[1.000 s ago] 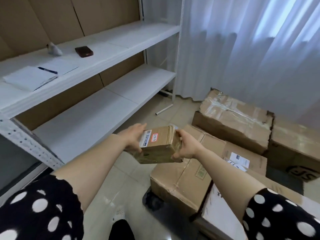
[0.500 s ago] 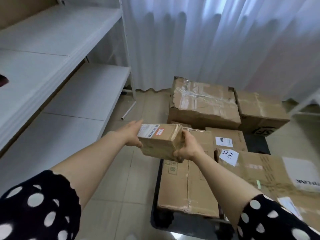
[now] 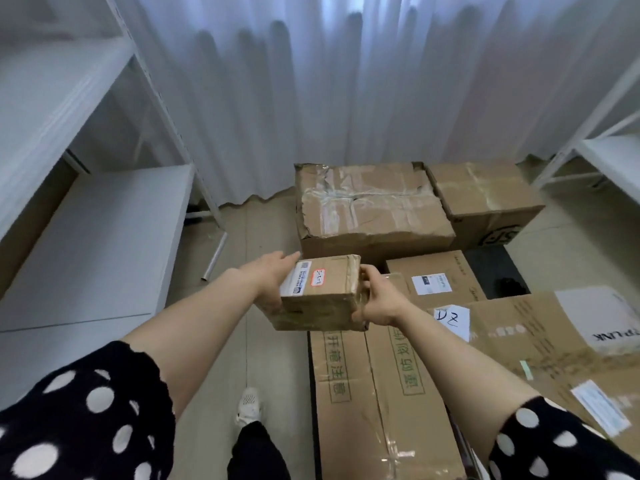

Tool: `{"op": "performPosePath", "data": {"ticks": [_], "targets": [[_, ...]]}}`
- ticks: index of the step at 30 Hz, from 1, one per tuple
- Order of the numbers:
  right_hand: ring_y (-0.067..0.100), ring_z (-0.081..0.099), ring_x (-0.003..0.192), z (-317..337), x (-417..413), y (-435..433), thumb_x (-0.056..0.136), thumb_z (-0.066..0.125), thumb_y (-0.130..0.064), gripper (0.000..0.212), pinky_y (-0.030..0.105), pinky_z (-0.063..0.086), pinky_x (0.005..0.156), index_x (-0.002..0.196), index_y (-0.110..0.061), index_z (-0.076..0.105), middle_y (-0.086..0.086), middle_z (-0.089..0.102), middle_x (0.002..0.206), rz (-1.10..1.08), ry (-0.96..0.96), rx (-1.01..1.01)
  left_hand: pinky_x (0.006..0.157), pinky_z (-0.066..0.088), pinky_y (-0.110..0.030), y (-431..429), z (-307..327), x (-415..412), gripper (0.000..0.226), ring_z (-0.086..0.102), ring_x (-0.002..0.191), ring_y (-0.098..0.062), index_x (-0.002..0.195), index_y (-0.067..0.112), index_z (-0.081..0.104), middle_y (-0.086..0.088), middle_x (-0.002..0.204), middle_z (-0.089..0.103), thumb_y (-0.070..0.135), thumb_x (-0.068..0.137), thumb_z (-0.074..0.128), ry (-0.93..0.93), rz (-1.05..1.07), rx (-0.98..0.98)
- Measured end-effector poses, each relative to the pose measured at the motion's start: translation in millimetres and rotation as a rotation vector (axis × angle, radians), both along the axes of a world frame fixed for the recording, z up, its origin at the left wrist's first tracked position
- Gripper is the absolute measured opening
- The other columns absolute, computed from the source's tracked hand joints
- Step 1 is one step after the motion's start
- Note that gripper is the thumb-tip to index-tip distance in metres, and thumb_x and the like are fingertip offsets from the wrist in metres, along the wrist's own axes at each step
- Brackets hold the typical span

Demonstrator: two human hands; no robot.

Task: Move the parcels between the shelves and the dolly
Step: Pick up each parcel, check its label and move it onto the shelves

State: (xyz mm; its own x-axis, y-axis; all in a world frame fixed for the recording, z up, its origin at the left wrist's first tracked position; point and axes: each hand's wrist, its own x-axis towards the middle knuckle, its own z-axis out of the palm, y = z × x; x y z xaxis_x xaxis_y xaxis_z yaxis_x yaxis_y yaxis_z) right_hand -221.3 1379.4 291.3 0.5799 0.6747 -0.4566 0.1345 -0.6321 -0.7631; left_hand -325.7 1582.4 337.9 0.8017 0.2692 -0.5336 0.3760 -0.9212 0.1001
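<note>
Parcel (image 3: 320,292) held above dolly (image 3: 488,268) load: left hand (image 3: 273,282) pressed flat against side, right hand (image 3: 377,301) curled round opposite end. Placing judged underway; free spot on dolly needed next.

Soft, cool daylight comes through the curtain (image 3: 346,98), brightest at its top. I read the scene as evenly lit but rather dim. Shadows are faint, deepest beneath the parcel (image 3: 322,292). Tape on the far box (image 3: 367,202) shows mild glare. Wide-angle distortion bends the shelf posts (image 3: 166,98) near the edges, and detail is slightly soft throughout.
</note>
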Motion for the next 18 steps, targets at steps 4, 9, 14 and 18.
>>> {"op": "performPosePath", "data": {"ticks": [4,9,14,18], "targets": [[0.018,0.042,0.128,-27,45,43,0.066,0.081,-0.005,0.097,0.036,0.041,0.105,0.144,-0.023,0.025,-0.002,0.043,0.137,-0.112,0.04,-0.018,0.095,0.046,-0.034,59,-39,79,0.092,0.046,0.114,-0.018,0.14,0.026,0.031,0.002,0.122,0.044,0.029,0.063,0.082,0.002,-0.146,-0.021],[0.019,0.044,0.124,-60,96,117,0.063,0.082,-0.006,0.095,0.029,0.04,0.1,0.142,-0.016,0.031,0.002,0.044,0.134,-0.299,0.015,-0.145,0.104,0.036,-0.03,131,-90,158,0.108,0.034,0.134,-0.022,0.152,0.016,0.011,-0.003,0.145,0.031,0.031,0.07,0.081,0.05,-0.249,-0.136],[0.024,0.043,0.121,-70,145,171,0.057,0.082,-0.039,0.09,0.037,0.044,0.096,0.134,-0.02,0.039,0.003,0.045,0.129,-0.453,-0.244,-0.403,0.103,0.036,-0.034,189,-116,209,0.107,0.028,0.138,-0.027,0.152,0.008,0.001,-0.009,0.151,0.021,0.029,0.078,0.075,0.104,-0.246,-0.158],[0.028,0.034,0.128,-76,182,178,0.068,0.078,-0.037,0.089,0.039,0.037,0.1,0.139,-0.017,0.029,0.008,0.037,0.136,-0.491,-0.402,-0.652,0.102,0.042,-0.039,206,-143,237,0.084,0.038,0.131,-0.03,0.148,0.01,0.02,-0.012,0.144,0.032,0.027,0.082,0.069,0.17,-0.271,-0.169]]}}
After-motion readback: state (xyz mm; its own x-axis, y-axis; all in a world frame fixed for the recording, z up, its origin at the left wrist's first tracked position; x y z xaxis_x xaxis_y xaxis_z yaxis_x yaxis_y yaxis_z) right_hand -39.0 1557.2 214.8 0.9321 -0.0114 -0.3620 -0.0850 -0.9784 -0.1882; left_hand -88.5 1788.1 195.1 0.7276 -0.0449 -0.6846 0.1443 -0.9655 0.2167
